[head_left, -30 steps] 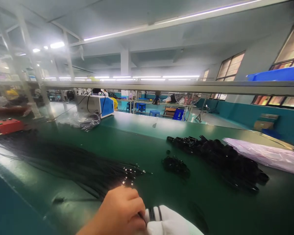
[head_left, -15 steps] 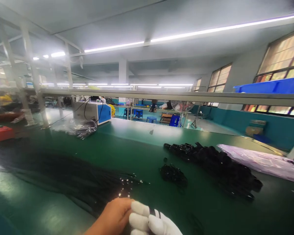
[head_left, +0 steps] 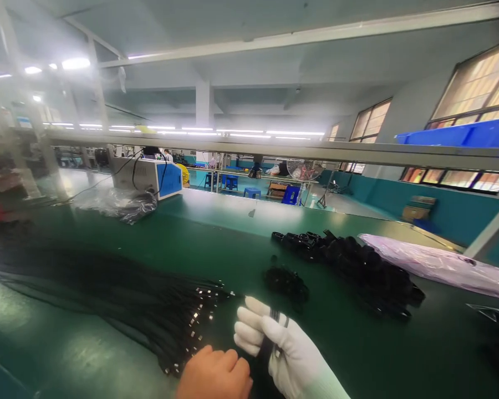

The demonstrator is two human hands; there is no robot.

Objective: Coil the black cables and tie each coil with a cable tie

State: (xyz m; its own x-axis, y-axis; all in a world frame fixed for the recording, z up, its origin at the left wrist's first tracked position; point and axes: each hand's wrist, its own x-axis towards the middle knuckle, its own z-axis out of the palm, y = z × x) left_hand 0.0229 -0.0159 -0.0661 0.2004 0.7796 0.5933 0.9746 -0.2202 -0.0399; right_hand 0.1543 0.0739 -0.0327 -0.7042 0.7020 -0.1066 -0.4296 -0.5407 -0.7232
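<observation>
My right hand [head_left: 274, 338], in a white glove with dark bands around the index finger, is closed on a black cable [head_left: 266, 350] with a small shiny tip by the palm. My bare left hand [head_left: 216, 374] sits just to its left at the bottom edge, fingers curled; whatever they hold is hidden. Left of both hands spreads a long bundle of thin black cables [head_left: 120, 282], their small shiny ends pointing toward me and my right hand. Beyond the glove lies a small heap of black loops [head_left: 286, 282].
A larger pile of black coiled pieces [head_left: 353, 266] lies right on the green table [head_left: 199, 238], beside a pinkish plastic bag [head_left: 432, 263]. Clear plastic wrap [head_left: 120, 204] rests near a blue-and-grey machine [head_left: 166, 178]. A shelf rail [head_left: 241, 145] crosses above, bearing a blue bin [head_left: 466, 134].
The gloved right hand has come up and away from the left, showing the black piece in its grip. My left hand has turned, knuckles up. The view has shifted slightly.
</observation>
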